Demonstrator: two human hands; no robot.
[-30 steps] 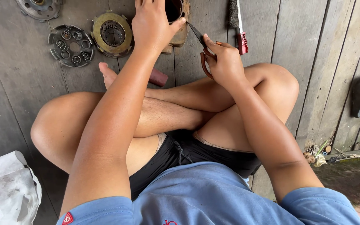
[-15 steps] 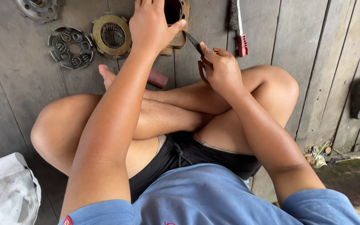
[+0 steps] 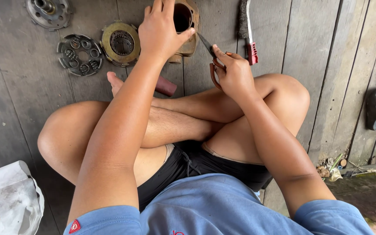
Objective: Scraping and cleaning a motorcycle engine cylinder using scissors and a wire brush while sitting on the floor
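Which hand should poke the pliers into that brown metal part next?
The right hand, probably. It already grips the pliers, whose tip points at the brown metal part. The left hand is busy holding that part steady.

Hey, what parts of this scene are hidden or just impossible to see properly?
Head view only:
- Brown metal housing: mostly covered by the left hand, top cut off by the frame edge.
- Pliers: handles buried in the right hand; tip contact unclear.
- Wire brush: top cut off.
- Round metal hub: upper part cropped.
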